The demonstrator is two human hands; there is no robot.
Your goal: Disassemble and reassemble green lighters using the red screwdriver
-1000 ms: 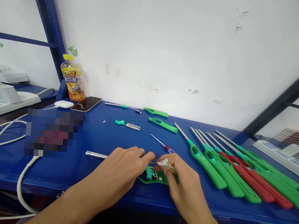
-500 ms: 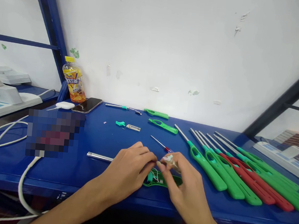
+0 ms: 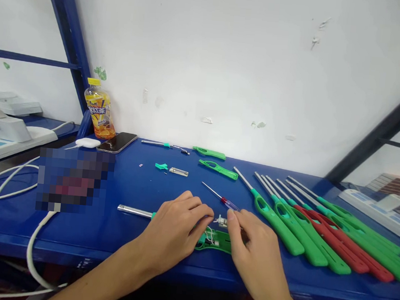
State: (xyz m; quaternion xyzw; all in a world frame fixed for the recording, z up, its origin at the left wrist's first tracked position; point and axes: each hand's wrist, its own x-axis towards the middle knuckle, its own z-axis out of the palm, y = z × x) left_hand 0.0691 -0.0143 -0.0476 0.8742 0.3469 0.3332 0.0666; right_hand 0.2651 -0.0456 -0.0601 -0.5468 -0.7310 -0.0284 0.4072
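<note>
An opened green lighter shell (image 3: 222, 241) lies near the front edge of the blue table, thin white wires and a teal part showing inside it. Its metal tube (image 3: 135, 210) points left. My left hand (image 3: 179, 227) lies over the left part of the lighter, thumb and forefinger pinched together; what they hold is too small to make out. My right hand (image 3: 257, 241) grips a small clear fuel tank (image 3: 222, 221) above the shell, mostly covered by the fingers. The tank's valve end faces my left fingertips. A screwdriver (image 3: 228, 203) lies just behind my right hand.
Several assembled green and red lighters (image 3: 277, 222) lie fanned out at right. Behind my hands are loose shell halves (image 3: 219, 169), another tank (image 3: 179, 171), a teal trigger (image 3: 161, 166) and a tube (image 3: 153, 142). A phone (image 3: 118, 142), bottle (image 3: 101, 113) and cables stand left.
My right hand has turned and lowered the fuel tank, so its valve end now points left toward my left fingers. My left hand has hardly moved.
</note>
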